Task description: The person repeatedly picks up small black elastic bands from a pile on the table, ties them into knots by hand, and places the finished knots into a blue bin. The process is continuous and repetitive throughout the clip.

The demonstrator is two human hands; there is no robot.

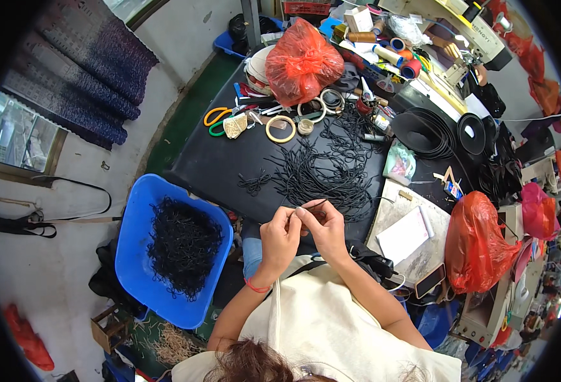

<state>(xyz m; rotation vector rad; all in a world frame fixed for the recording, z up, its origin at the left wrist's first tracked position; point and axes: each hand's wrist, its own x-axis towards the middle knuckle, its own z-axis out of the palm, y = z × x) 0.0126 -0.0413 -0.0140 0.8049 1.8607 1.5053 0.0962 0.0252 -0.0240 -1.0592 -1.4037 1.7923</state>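
Note:
My left hand (279, 237) and my right hand (326, 230) meet at the near edge of the black table (210, 159). Fingertips of both are pinched together on a thin black cord (319, 203), most of which the fingers hide. Just beyond them spreads a large tangled pile of black cords (319, 172). To its left lies a small separate bunch of knotted black cords (254, 183). On my left stands a blue plastic tub (132, 254), holding a heap of black cord loops (185, 245).
Tape rolls (280, 129), orange-handled scissors (217, 116) and a red plastic bag (303, 63) crowd the table's far side. A white notepad (406, 235) lies on a board at right, near a phone (429, 281) and another red bag (481, 242). A sewing machine (471, 38) stands far right.

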